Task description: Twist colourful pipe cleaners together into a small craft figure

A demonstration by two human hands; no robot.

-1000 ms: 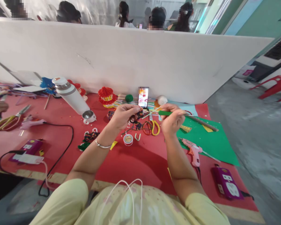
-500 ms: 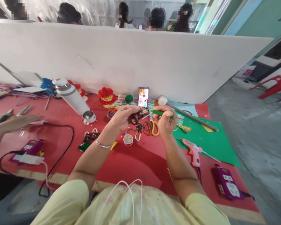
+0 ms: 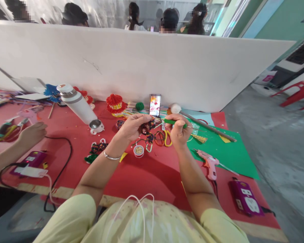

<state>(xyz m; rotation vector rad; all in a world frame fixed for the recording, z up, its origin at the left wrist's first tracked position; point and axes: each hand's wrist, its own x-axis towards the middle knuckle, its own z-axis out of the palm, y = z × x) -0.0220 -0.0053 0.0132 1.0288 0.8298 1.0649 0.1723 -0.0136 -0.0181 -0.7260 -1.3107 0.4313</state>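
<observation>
Multicoloured yarn [image 3: 148, 127] sits pinched at the tips of the left fingers [image 3: 141, 119].

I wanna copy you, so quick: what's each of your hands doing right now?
Left hand: closed, holding the dark multicoloured yarn piece.
Right hand: closed, holding the green-handled tool.

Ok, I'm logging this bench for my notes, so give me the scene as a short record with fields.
Left hand: pinching dark multicoloured yarn
Right hand: gripping green-handled tool
Near both: scissors, tub
Beyond hands: phone, upright
Right side: glue gun, green sheet
Left side: flask, cup
Far left: co-worker's hand
</observation>
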